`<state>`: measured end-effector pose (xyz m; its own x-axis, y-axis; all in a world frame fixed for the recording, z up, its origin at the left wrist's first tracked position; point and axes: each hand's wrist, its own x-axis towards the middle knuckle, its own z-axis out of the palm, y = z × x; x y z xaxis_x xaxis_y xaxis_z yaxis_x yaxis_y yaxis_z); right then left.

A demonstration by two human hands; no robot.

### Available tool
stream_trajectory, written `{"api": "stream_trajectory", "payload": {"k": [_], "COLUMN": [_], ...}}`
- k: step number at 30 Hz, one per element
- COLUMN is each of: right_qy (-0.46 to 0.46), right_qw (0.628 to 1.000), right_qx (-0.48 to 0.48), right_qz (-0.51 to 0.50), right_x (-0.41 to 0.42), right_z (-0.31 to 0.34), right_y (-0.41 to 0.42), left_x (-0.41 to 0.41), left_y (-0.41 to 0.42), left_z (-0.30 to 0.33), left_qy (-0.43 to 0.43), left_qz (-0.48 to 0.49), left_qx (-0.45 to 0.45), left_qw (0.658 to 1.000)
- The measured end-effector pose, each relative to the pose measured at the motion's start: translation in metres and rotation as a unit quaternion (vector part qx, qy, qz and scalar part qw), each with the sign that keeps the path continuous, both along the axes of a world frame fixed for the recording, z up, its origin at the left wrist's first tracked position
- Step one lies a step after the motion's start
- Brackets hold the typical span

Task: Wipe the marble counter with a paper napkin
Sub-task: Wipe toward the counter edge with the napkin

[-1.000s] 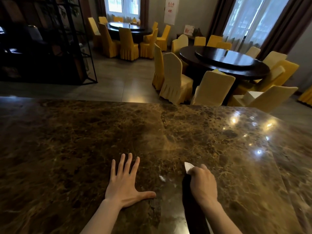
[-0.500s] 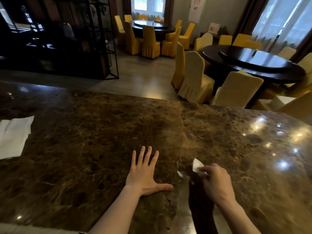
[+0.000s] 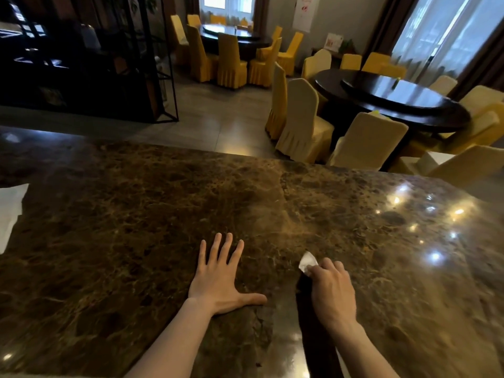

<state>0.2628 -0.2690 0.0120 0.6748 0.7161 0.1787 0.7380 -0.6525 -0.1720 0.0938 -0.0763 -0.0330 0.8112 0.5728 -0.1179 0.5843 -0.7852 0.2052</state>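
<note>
Dining hall beyond, with round dark tables [image 3: 403, 102] ringed by yellow-covered chairs [image 3: 302, 124]. Nearer, brown marble counter [image 3: 136, 227], glossy. White paper sheets [image 3: 11, 211] at far left edge. Left hand [image 3: 218, 279] flat, fingers spread. Right hand [image 3: 331, 290] clamped on crumpled paper napkin [image 3: 307, 262], pressed to marble.

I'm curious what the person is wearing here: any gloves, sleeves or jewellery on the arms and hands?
None that shows. The left hand and right hand are bare, without gloves, rings or a watch, and both forearms are uncovered up to the frame's edge.
</note>
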Motion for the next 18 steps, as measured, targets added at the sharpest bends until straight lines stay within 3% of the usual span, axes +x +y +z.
{"api": "stream_trajectory", "payload": {"k": [2,6,8,12,14,18], "right_qy": [0.017,0.055,0.049,0.054,0.053,0.080], "right_qw": [1.000,0.990,0.989,0.997,0.994,0.995], "right_qx": [0.009,0.017,0.014,0.025,0.034,0.010], "right_qz": [-0.011,0.128,0.139,-0.055,-0.087,0.066], "right_x": [-0.007,-0.051,-0.046,0.003,0.000,-0.062], "right_z": [0.002,-0.002,-0.002,0.000,0.000,-0.004], "right_y": [0.004,0.022,0.012,-0.020,-0.015,0.007], "left_x": [0.000,0.001,0.001,0.000,-0.001,0.000], "left_y": [0.000,0.000,0.000,0.001,0.001,0.001], "left_z": [0.001,0.001,0.000,0.000,0.001,0.000], "left_qy": [0.006,0.014,0.012,0.002,0.002,0.008], "left_qz": [-0.001,-0.001,0.001,0.001,0.003,0.003], "left_qx": [0.000,0.003,0.007,0.002,0.001,0.004], "left_qw": [1.000,1.000,1.000,1.000,1.000,1.000]}}
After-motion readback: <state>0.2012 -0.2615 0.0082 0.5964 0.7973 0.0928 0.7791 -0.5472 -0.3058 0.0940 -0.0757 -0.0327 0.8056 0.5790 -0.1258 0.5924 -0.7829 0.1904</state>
